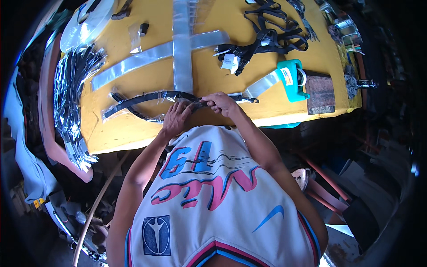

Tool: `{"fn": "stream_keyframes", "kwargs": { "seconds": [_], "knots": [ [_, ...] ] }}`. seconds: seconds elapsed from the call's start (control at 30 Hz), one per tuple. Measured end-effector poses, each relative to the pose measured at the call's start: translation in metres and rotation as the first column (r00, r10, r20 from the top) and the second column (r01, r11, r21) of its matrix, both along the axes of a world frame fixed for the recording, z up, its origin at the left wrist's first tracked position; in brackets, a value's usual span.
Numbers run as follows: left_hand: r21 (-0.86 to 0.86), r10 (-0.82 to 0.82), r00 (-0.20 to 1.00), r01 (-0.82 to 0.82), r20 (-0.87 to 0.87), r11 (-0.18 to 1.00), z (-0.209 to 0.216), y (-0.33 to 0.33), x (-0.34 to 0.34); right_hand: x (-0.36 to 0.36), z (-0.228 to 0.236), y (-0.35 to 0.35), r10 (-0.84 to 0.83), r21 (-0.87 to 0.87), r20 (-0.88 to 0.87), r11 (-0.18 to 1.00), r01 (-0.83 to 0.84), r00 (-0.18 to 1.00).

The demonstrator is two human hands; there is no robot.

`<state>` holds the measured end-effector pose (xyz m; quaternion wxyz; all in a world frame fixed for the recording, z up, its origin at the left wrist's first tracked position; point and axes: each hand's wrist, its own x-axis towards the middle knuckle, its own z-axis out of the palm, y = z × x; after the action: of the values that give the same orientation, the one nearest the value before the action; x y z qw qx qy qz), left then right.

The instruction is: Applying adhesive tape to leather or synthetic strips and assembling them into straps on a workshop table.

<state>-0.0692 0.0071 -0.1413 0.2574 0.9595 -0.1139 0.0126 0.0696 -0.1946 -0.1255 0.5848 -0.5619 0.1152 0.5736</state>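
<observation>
Head view, looking down at a yellow worktable [133,129]. Both hands meet at its near edge over a long black strap in a clear plastic sleeve [147,99], which lies curved along the table front, well left of the hands and running under them.

Left hand [176,118] — fingers bent down onto the sleeve's right end, pressing it flat against the table. Right hand [221,103] — fingers curled together, pinching the sleeve mouth or the strap end just beside the left; which of the two I cannot tell, the fingertips hide it.

Judged step: closing or dressing the open end of the bagged strap, the strap already lying inside the plastic. The next move would call for keeping the fold pinched while a fastening goes on.

Around: clear tape strips [182,49] crossed on the table beyond the hands, a teal tape dispenser [291,80] to the right with a strip drawn toward the right hand, loose black straps [267,35] at the far side, a stack of bagged straps [73,89] hanging off the left edge.
</observation>
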Motion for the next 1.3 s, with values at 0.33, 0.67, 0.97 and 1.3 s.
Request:
{"fn": "stream_keyframes", "kwargs": {
  "seconds": [0.33, 0.67, 0.97, 1.3],
  "knots": [
    [0.031, -0.021, 1.000, 0.021, -0.015, 0.999, 0.006, -0.001, -0.001, 0.003, 0.000, 0.012, 0.042, -0.066, -0.002, 0.997, -0.042, 0.999],
    [0.091, -0.076, 0.997, 0.076, -0.003, 0.993, 0.003, 0.001, -0.002, 0.002, -0.006, 0.018, 0.061, -0.102, 0.009, 0.993, -0.059, 0.998],
    [0.135, -0.071, 0.996, 0.076, -0.045, 0.988, 0.003, 0.001, -0.002, 0.007, -0.015, 0.022, 0.183, -0.187, 0.229, 0.972, -0.141, 0.956],
    [0.132, -0.068, 0.998, 0.065, 0.014, 0.989, 0.005, 0.001, -0.003, -0.003, -0.022, 0.003, 0.581, -0.608, 0.772, 0.793, -0.035, -0.259]
  ]
}}
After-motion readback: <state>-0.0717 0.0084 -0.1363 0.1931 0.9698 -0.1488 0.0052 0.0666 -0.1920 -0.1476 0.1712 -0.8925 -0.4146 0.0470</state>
